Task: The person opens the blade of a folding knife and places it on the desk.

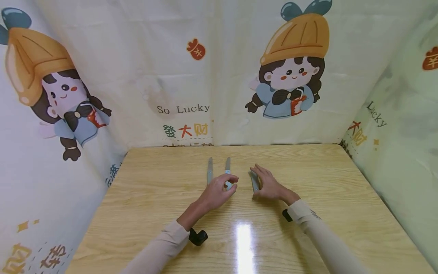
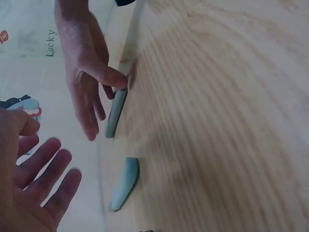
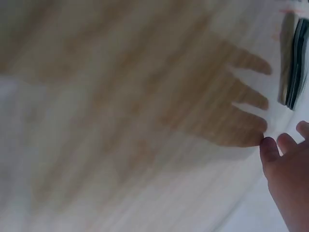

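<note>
We've L hand (image 1: 218, 191) fingers relaxed, holding nothing, over one knife (image 1: 227, 166); 2nd knife (image 1: 210, 170) just L of them. R hand (image 1: 268, 184) fingers spread, unclenched, grey handle (image 1: 254, 182) btwn thumb & fingertips; can't tell if touching.

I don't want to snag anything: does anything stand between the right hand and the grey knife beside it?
Nothing visible stands between the right hand and the grey knife; the two open knives lie apart, to its left.
</note>
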